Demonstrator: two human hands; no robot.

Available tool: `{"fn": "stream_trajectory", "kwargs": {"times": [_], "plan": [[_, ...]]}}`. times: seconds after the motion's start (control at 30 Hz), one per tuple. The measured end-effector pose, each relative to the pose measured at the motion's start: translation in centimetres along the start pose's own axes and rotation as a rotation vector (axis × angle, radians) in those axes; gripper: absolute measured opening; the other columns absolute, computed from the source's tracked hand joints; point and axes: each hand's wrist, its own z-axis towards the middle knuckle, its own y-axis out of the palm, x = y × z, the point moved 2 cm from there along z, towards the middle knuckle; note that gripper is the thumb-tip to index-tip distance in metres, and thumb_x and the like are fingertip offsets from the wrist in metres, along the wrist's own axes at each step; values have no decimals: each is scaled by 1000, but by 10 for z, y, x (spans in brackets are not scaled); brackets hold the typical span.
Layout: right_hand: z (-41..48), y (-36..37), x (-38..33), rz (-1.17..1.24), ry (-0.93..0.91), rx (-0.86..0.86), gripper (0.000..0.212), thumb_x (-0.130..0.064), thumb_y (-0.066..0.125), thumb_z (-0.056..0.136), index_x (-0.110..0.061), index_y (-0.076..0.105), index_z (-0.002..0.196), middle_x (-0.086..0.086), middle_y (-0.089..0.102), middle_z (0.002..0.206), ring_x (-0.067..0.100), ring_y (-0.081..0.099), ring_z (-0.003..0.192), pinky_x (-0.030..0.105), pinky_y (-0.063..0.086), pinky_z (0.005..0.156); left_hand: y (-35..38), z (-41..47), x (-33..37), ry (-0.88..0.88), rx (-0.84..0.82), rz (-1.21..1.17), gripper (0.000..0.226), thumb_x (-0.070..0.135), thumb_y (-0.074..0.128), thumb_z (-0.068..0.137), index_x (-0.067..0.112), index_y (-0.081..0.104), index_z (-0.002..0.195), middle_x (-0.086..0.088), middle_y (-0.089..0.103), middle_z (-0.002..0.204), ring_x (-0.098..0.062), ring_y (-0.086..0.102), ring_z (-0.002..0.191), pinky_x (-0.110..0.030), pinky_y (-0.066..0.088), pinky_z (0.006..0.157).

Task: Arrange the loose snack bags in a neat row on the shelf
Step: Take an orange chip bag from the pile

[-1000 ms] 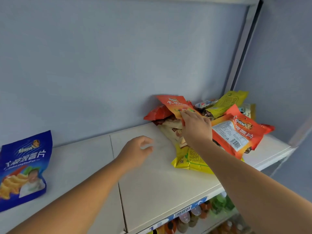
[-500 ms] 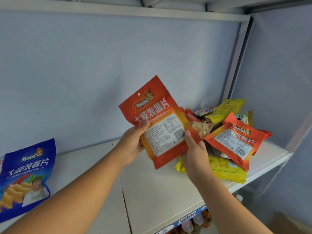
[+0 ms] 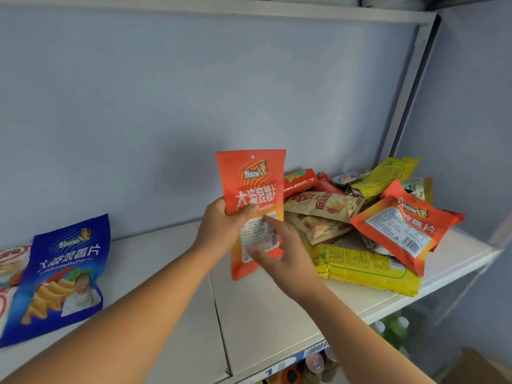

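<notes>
An orange snack bag [image 3: 250, 178] is upright above the white shelf [image 3: 263, 314], its printed back facing me. My left hand [image 3: 221, 228] grips its left edge at mid height, thumb across the front. With fingers spread and fairly straight, my right hand [image 3: 282, 256] touches the bag's lower front. To the right lies a loose pile: a second orange bag [image 3: 401, 231], a long yellow bag [image 3: 365, 267], beige chip bags [image 3: 321, 206] and a yellow-green bag [image 3: 388, 173]. At the left, a blue bag [image 3: 63, 273] leans on the back wall.
A red-and-white bag [image 3: 11, 261] shows partly at the far left edge. The shelf's grey upright post [image 3: 401, 106] rises behind the pile. Bottles [image 3: 313, 364] stand on the shelf below, and a cardboard box [image 3: 476, 367] sits low right.
My right hand pulled the orange bag out of the pile and both hands lifted it. It has turned from tilted to upright, and my right hand's fingers have opened off its bottom edge.
</notes>
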Motion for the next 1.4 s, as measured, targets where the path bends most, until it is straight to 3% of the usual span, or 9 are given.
{"fn": "stream_trajectory", "kwargs": {"times": [0.1, 0.2, 0.33, 0.43, 0.57, 0.73, 0.87, 1.23, 1.4], "plan": [[9, 5, -11, 164, -16, -112, 72, -27, 80, 88, -35, 42, 148, -21, 57, 132, -11, 56, 121, 26, 58, 91, 3, -6, 14, -16, -232, -107, 34, 37, 70, 91, 18, 68, 119, 2, 76, 111, -15, 75, 100, -36, 63, 73], [21, 3, -5, 319, 86, -8, 48, -11, 77, 90, -24, 57, 133, -8, 71, 113, 9, 71, 103, 26, 61, 79, -7, -11, 17, -28, -344, -73, 37, 45, 55, 98, 19, 67, 122, 2, 74, 115, -13, 72, 107, -35, 64, 79], [23, 6, -3, 656, 314, -108, 31, -5, 67, 97, -16, 66, 125, 12, 77, 116, 36, 75, 107, 58, 57, 97, -27, -9, -4, 40, -20, 259, 40, 44, 72, 89, 31, 58, 124, 14, 60, 125, -6, 60, 113, -20, 52, 83], [16, 10, -8, 819, 379, -282, 31, -7, 63, 99, -10, 63, 130, 17, 74, 125, 40, 71, 114, 57, 56, 100, -45, -12, -16, -47, 62, 209, 72, 47, 80, 81, 34, 39, 139, 11, 49, 131, -9, 57, 113, -23, 51, 82], [13, 29, 3, 847, 455, -397, 32, -7, 65, 97, -3, 63, 128, 19, 74, 122, 39, 73, 110, 49, 61, 91, -67, -22, -33, -217, -6, 58, 64, 53, 79, 77, 35, 49, 131, 15, 70, 115, -11, 70, 103, -35, 59, 87], [9, 72, 4, 623, 467, -484, 30, -9, 69, 95, -9, 67, 125, 10, 78, 117, 33, 75, 107, 53, 56, 101, -99, -42, -47, -216, 143, 149, 38, 51, 75, 83, 34, 65, 116, 14, 75, 105, -8, 72, 97, -29, 57, 81], [7, 114, 0, 476, 435, -488, 19, -10, 67, 96, -13, 70, 114, 8, 80, 108, 30, 78, 100, 52, 59, 98, -139, -57, -68, -326, 247, 225, 56, 63, 72, 78, 29, 61, 121, 12, 72, 110, -10, 70, 100, -39, 58, 89], [52, 221, -27, 165, 391, -401, 14, -31, 61, 100, -20, 70, 101, 0, 76, 92, 18, 72, 78, 37, 60, 73, -239, -77, -81, -368, 367, 415, 30, 25, 65, 96, 21, 65, 126, 7, 67, 125, -10, 65, 107, -27, 52, 88], [61, 246, -20, -370, 295, -327, 66, -49, 59, 93, -28, 39, 153, -3, 65, 133, 30, 55, 128, 48, 40, 107, -252, -77, -88, -346, 254, 492, 20, 27, 63, 97, 26, 70, 115, 14, 68, 116, -5, 62, 109, -19, 48, 86]]}}
